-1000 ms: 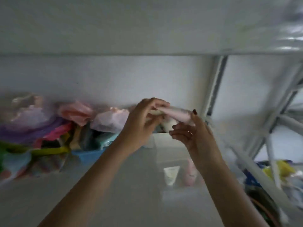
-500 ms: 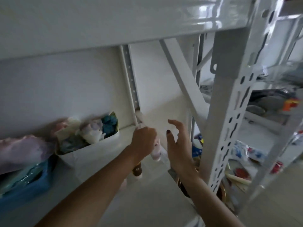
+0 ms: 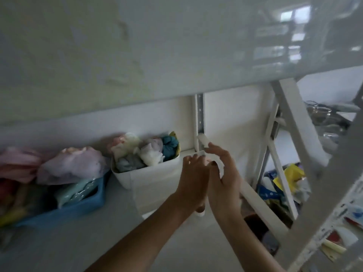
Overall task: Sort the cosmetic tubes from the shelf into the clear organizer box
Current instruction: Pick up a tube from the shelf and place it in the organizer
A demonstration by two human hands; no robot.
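My left hand (image 3: 193,181) is closed around a pale cosmetic tube; the tube's flat white end (image 3: 200,153) sticks up above the fingers. A small brown-and-white piece (image 3: 200,210) shows just below this hand, and I cannot tell whether it is part of the same tube. My right hand (image 3: 224,179) rests against the left one with its fingers spread and nothing in it. Both hands are at the shelf's back right corner. The faint wall of the clear organizer box (image 3: 151,193) stands just left of the hands; its contents are hidden.
A white bin (image 3: 149,175) of crumpled bags sits behind the clear box. A blue basket (image 3: 78,207) with more bags is at the left. An upper shelf board (image 3: 176,46) hangs low overhead. A perforated post (image 3: 199,118) and diagonal braces (image 3: 294,134) close off the right, with clutter (image 3: 288,175) beyond.
The view swung right, then back a little. The tube went from being held level by both hands to upright in my left hand, and my right hand let go and opened.
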